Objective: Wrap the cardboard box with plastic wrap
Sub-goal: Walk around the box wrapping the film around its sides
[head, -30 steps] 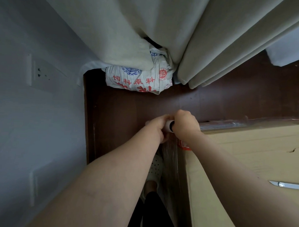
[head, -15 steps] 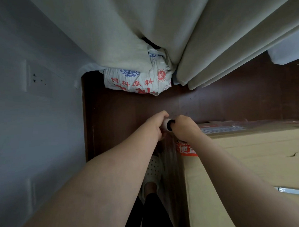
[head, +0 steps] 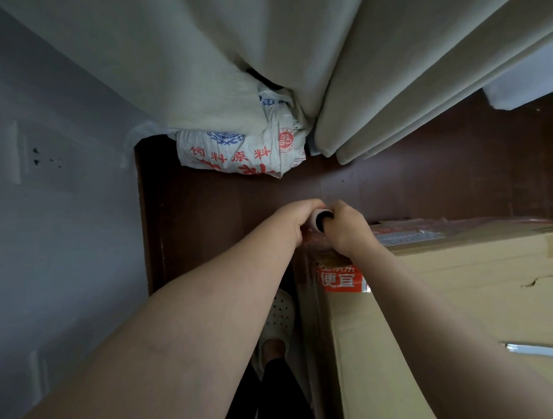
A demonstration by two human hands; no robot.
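We hold a roll of clear plastic wrap with a white tube core in both hands at the far left corner of the large tan cardboard box. Our left hand curls round the roll's left side and our right hand round its right, so only the dark open end of the core shows between them. The box fills the near right and stands on the dark brown wooden floor. Clear stretched film lies along its far edge and over a red label with white characters. Beyond the hands, a white woven sack printed in red and blue sits under pale grey-green curtains. A white perforated shoe shows just beside the box's left side.
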